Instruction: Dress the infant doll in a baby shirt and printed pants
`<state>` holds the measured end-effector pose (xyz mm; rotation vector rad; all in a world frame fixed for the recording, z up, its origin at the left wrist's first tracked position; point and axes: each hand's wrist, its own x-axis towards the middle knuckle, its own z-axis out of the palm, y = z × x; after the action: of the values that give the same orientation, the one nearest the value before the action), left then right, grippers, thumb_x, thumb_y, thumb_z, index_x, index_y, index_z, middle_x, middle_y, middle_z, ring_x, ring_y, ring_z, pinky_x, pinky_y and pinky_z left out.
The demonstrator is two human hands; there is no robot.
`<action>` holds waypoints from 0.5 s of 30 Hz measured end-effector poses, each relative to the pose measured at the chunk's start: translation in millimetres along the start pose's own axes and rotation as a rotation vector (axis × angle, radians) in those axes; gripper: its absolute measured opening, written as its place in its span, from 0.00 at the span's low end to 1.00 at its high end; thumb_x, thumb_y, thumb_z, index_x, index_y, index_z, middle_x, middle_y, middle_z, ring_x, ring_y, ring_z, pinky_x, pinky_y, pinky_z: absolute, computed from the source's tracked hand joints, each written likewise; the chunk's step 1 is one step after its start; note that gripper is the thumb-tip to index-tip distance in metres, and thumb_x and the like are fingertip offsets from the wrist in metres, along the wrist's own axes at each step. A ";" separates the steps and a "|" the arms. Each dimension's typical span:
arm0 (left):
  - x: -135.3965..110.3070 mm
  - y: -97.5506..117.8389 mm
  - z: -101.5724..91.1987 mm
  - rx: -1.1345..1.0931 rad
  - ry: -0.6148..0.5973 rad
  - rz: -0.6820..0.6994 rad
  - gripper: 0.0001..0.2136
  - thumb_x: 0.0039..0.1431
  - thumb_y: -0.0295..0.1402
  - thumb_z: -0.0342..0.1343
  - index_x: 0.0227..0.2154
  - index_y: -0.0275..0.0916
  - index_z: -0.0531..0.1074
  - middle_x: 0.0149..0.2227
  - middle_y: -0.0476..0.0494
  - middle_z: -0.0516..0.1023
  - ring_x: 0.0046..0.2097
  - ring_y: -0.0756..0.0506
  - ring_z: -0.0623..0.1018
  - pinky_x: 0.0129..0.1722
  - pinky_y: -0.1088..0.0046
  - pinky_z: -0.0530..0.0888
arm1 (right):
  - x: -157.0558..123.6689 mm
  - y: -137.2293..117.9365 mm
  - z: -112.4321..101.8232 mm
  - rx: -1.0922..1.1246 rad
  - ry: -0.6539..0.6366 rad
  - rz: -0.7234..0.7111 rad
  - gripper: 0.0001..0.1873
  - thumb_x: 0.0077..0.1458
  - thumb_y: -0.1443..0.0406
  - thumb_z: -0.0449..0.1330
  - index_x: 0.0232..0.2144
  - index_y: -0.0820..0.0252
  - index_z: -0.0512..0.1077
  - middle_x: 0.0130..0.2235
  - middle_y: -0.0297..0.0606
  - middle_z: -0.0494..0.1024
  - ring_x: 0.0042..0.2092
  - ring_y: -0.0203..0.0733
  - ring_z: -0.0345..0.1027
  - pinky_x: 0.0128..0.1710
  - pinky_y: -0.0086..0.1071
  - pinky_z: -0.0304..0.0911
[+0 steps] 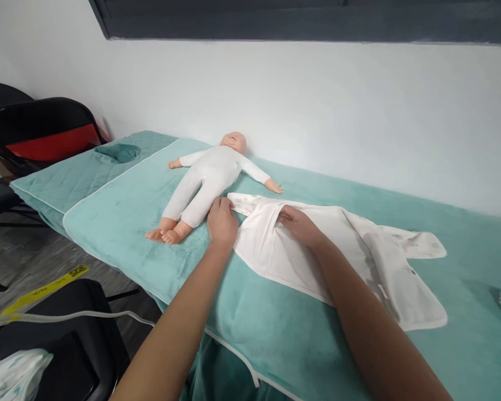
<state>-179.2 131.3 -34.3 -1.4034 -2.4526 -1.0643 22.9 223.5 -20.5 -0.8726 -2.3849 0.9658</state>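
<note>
A white baby garment (pixel 267 245) lies spread on the teal cover in front of me, its sleeves showing a faint print. My left hand (pixel 222 223) is closed at the garment's left end, beside one sleeve, fingers curled and partly hidden. On the middle of the garment, my right hand (pixel 298 224) has its fingers closed on a fold of the cloth, the tips tucked out of sight. Just beyond my left hand a baby doll (pixel 215 167) in a white bodysuit lies on its back, arms spread and feet bare.
A teal padded cover (pixel 117 223) drapes the bed against the white wall. Black folding chairs (pixel 42 122) stand at the left. Near the front left, a black chair (pixel 79 328) carries a printed diaper (pixel 16 373), with a pale cable (pixel 79 316) crossing it.
</note>
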 end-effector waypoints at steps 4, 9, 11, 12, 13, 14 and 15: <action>-5.8 5.1 -6.3 0.052 0.041 0.075 0.11 0.55 0.18 0.47 0.36 0.38 0.70 0.48 0.37 0.71 0.49 0.40 0.73 0.47 0.65 0.68 | 5.2 0.3 9.7 -0.398 -0.058 -0.060 0.16 0.60 0.69 0.47 0.40 0.62 0.75 0.47 0.46 0.78 0.53 0.49 0.69 0.56 0.43 0.59; -19.8 12.0 -12.6 0.127 -0.055 0.147 0.11 0.59 0.24 0.48 0.43 0.39 0.70 0.43 0.38 0.73 0.48 0.38 0.71 0.47 0.62 0.68 | 11.1 2.8 13.6 -0.471 -0.103 -0.112 0.15 0.58 0.68 0.52 0.43 0.62 0.76 0.51 0.49 0.77 0.55 0.50 0.69 0.59 0.43 0.57; -25.0 13.1 -12.4 0.163 -0.107 0.172 0.14 0.59 0.26 0.49 0.47 0.39 0.69 0.45 0.38 0.73 0.49 0.37 0.71 0.47 0.61 0.68 | 12.9 5.0 12.2 -0.478 -0.118 -0.137 0.17 0.59 0.66 0.52 0.46 0.60 0.76 0.54 0.46 0.76 0.57 0.49 0.67 0.60 0.42 0.57; -26.8 13.2 -11.9 0.178 -0.121 0.184 0.15 0.59 0.26 0.49 0.49 0.40 0.69 0.47 0.38 0.73 0.50 0.37 0.70 0.48 0.60 0.67 | 14.0 6.2 11.5 -0.479 -0.122 -0.144 0.17 0.59 0.66 0.52 0.47 0.59 0.76 0.54 0.44 0.76 0.58 0.48 0.67 0.60 0.42 0.57; -27.9 13.1 -11.5 0.186 -0.130 0.193 0.17 0.59 0.25 0.50 0.51 0.41 0.69 0.49 0.37 0.72 0.51 0.37 0.70 0.48 0.60 0.67 | 15.3 7.5 10.9 -0.479 -0.123 -0.148 0.17 0.59 0.65 0.52 0.47 0.58 0.76 0.54 0.43 0.76 0.58 0.48 0.67 0.60 0.42 0.57; -28.4 12.9 -11.1 0.187 -0.135 0.195 0.18 0.59 0.25 0.50 0.52 0.42 0.68 0.50 0.37 0.71 0.51 0.37 0.70 0.48 0.60 0.67 | 16.9 8.7 10.6 -0.479 -0.118 -0.146 0.17 0.59 0.64 0.53 0.47 0.57 0.77 0.53 0.42 0.77 0.58 0.49 0.67 0.60 0.42 0.58; -28.4 12.6 -10.7 0.183 -0.136 0.189 0.19 0.59 0.25 0.50 0.53 0.43 0.69 0.51 0.37 0.70 0.51 0.37 0.70 0.47 0.60 0.67 | 18.4 9.9 10.4 -0.477 -0.108 -0.141 0.17 0.59 0.64 0.54 0.47 0.56 0.77 0.53 0.42 0.77 0.57 0.49 0.68 0.60 0.43 0.58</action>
<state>-155.6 108.5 -31.9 -1.6543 -2.3752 -0.7084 7.6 236.9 -32.0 -0.8099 -2.7818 0.3993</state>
